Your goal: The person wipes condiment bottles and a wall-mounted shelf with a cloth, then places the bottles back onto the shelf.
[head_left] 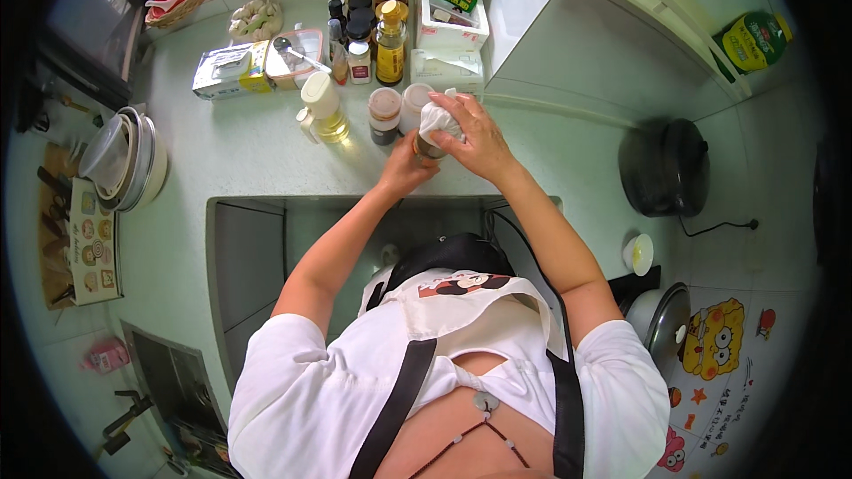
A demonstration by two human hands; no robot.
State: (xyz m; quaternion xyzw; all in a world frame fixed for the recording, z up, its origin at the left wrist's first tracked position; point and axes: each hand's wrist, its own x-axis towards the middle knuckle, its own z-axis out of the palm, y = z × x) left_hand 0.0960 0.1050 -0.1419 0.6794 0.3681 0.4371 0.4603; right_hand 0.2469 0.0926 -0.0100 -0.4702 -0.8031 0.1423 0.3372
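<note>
At the counter's front part, my left hand [408, 167] is closed around the lower part of a small glass jar [429, 150]; its contents look dark, and much of it is hidden by my hands. My right hand [479, 137] presses a crumpled white cloth or tissue [441, 122] against the top of this jar. Just left of them stands a second jar [384, 115] with dark contents and a pale lid. Behind the cloth is a whitish container [415, 105], partly covered. Farther left, an oil pourer [327, 108] holds yellow oil.
Sauce bottles [390, 44] and a white box with packets [453, 31] stand along the back. A tissue box [232, 69] is at the back left, stacked bowls [133, 160] at far left. A black pot [664, 167] and small bowl [638, 254] are right.
</note>
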